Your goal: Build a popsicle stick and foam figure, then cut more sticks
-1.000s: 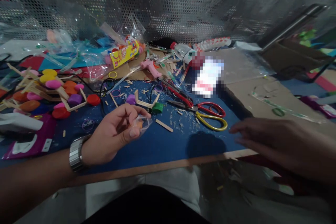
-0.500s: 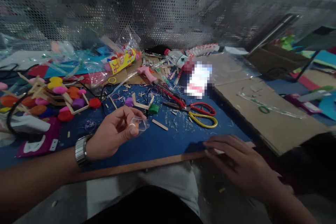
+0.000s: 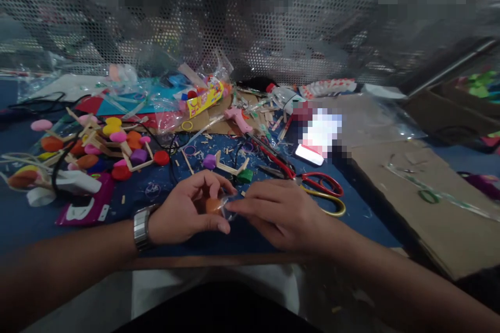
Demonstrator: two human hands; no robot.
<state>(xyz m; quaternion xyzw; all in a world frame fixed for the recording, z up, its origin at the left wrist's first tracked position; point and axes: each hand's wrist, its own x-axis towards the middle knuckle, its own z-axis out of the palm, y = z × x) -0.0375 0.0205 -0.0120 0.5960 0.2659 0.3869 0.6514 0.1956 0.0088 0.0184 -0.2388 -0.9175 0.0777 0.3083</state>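
My left hand (image 3: 177,210), with a metal-banded watch at the wrist, is curled around an orange-brown lump (image 3: 213,206) that looks like modelling clay. A small clear plastic bag (image 3: 229,209) covers the lump and sticks out to its right. Fingers bunched, my right hand (image 3: 287,210) has hold of the bag's free end; its thumb is partly hidden. Just beyond the hands lies a small frame of wooden sticks (image 3: 230,169) with purple and green lumps at its ends. Scissors with red and yellow handles (image 3: 322,187) lie behind my right hand.
Stick frames with coloured clay (image 3: 117,138) crowd the left, near a purple packet (image 3: 104,200). A pink glue gun (image 3: 239,119), a lit phone (image 3: 320,132) and a bottle (image 3: 287,98) lie farther back. Cardboard (image 3: 422,208) covers the right side.
My right hand has moved left from the table's front edge to the plastic bag in my left hand. More of the orange-brown lump shows. The whole view has shifted slightly.
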